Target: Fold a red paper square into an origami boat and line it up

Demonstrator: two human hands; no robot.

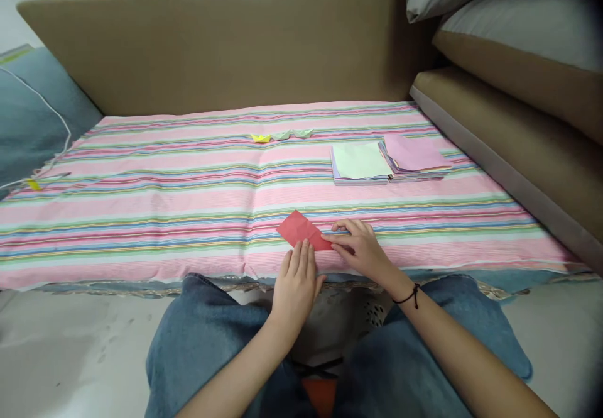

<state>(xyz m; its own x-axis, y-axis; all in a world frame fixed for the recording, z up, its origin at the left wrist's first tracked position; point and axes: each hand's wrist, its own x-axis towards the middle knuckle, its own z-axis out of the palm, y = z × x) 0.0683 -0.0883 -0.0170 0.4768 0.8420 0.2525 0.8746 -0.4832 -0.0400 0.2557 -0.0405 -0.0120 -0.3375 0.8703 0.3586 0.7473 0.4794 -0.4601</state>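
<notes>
A red sheet of origami paper (298, 225), creased and partly folded, lies on the striped cloth close to its front edge. My left hand (296, 283) rests flat with its fingertips on the paper's near edge, fingers stretched out. From the right, my right hand (362, 249) pinches the paper's right corner between thumb and index finger, the other fingers curled above. A dark cord bracelet circles the right wrist. Part of the paper's near side is hidden under the left fingertips.
Two stacks of coloured paper, one topped green (360, 160) and one topped pink (417, 153), lie at the right. Farther back sit a yellow paper boat (260, 138) and two pale ones (282, 135). Cushions (509, 110) border the right; a brown backrest (235, 47) stands behind.
</notes>
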